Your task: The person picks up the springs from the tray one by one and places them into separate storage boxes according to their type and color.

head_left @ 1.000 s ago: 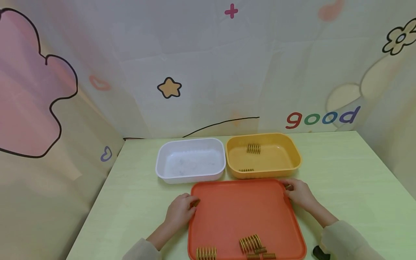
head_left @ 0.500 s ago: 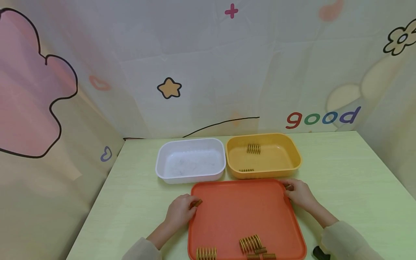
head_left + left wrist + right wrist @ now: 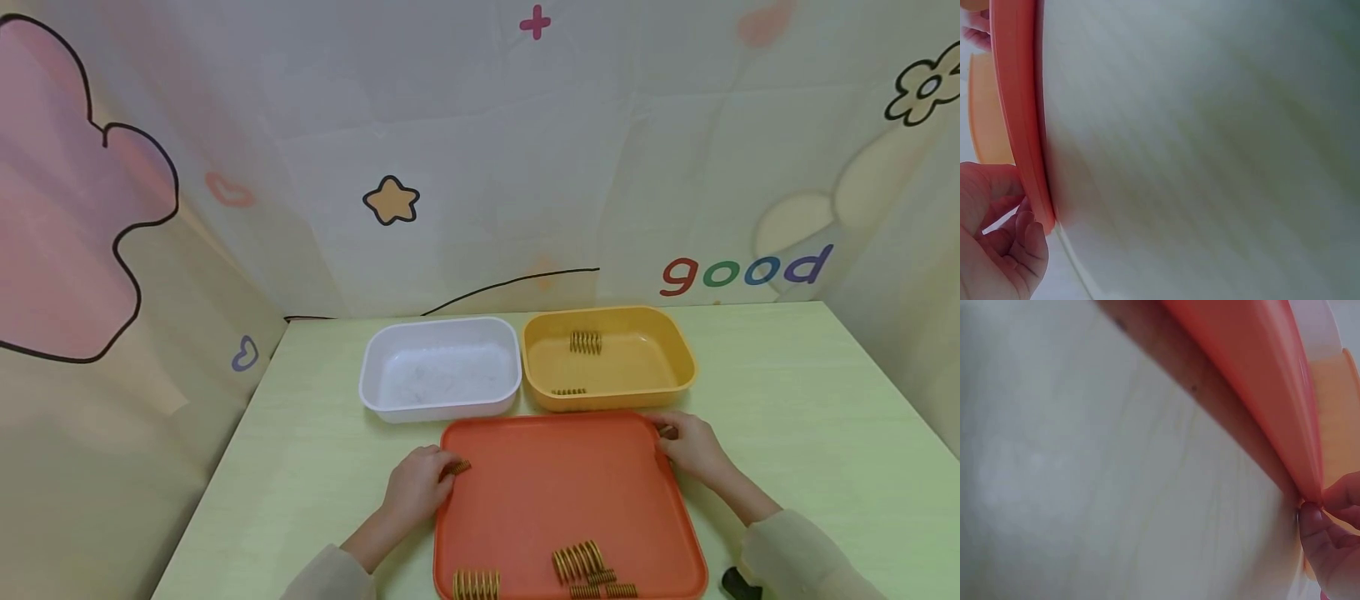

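Note:
An orange tray (image 3: 555, 492) lies on the table, with brass-coloured coil springs in it. Two large ones, a left spring (image 3: 476, 585) and a middle spring (image 3: 577, 562), lie near its front edge, and several small springs (image 3: 621, 591) lie beside the middle one. My left hand (image 3: 415, 487) grips the tray's left rim, thumb and fingers around the edge. Just at its fingertips a small spring (image 3: 460, 467) shows, partly hidden by the fingers. On the far right corner my right hand (image 3: 693, 446) pinches the rim between thumb and finger, as the right wrist view shows.
Behind the tray stand a white bin (image 3: 442, 408) and a yellow bin (image 3: 645, 375), side by side. The yellow bin holds a large spring (image 3: 586, 342) and a small spring (image 3: 568, 392). A black object (image 3: 741, 583) lies near my right sleeve. A printed curtain (image 3: 487, 208) rises behind the table.
The small spring by my left fingertips has shifted slightly to the right, showing more of itself. Both hands and the tray stay in nearly the same place.

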A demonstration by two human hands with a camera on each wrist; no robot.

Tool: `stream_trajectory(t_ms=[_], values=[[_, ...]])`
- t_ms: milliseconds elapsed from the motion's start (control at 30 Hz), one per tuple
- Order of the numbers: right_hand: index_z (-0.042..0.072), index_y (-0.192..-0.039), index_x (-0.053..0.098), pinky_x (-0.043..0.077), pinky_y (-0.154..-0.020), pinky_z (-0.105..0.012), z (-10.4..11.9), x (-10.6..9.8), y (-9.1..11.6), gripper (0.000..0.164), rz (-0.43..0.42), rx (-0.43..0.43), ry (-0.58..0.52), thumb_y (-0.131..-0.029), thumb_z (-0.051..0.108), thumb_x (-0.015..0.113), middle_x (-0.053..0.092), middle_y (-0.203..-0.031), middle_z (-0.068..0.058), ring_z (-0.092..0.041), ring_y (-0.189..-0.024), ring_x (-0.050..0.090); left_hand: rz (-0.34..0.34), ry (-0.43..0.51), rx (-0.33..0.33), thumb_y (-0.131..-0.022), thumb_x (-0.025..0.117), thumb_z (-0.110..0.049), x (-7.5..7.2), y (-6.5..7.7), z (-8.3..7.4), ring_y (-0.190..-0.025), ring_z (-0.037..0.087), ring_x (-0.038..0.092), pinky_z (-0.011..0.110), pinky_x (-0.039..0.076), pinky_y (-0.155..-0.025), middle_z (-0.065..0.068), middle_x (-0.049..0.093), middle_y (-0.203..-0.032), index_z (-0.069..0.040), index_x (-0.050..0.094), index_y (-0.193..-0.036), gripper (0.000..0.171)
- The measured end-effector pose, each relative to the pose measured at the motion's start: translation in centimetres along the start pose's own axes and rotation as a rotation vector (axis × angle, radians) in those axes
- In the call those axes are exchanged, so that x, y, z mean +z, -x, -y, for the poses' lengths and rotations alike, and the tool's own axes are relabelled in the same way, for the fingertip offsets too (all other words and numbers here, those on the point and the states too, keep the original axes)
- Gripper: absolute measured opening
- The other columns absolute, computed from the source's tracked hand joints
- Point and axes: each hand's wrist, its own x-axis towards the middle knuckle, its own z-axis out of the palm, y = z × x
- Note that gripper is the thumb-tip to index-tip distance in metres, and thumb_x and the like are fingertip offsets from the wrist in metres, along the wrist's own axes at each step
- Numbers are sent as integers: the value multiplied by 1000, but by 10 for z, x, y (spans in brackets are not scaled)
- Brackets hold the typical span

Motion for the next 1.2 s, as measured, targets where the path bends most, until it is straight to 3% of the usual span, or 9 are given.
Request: stream_trajectory(t_ms=[300,567,900,1200], values=[[-7,-108,58,45,-54,-24,0,0,-2,36,2,0,-4,-72,-6,52,57,-101,-25,-30,-81,60,7,66,-10,-71,66,-8,0,-2,3,-64,9,51,21,41,-56,-5,60,-72,-16,67,-80,13],[-6,-107,59,46,-56,-26,0,0,-3,36,-1,-2,5,-72,-6,52,58,-101,-25,-31,-81,60,-59,130,-2,-70,66,-6,-5,-4,4,-62,8,49,21,41,-56,-1,59,-71,-10,67,-83,14],[-6,-107,59,46,-57,-26,-1,1,-2,35,-4,-8,2,-72,-6,53,58,-102,-25,-31,-81,59,-77,164,-20,-72,65,-5,-6,-6,4,-68,12,56,22,46,-60,2,62,-77,-8,68,-87,16],[-6,-108,58,47,-58,-27,-1,0,0,35,6,3,-9,-73,-6,53,58,-102,-25,-32,-82,59,-160,194,-10,-74,64,-3,-8,-8,4,-69,13,54,24,45,-62,3,61,-79,-7,66,-87,14]])
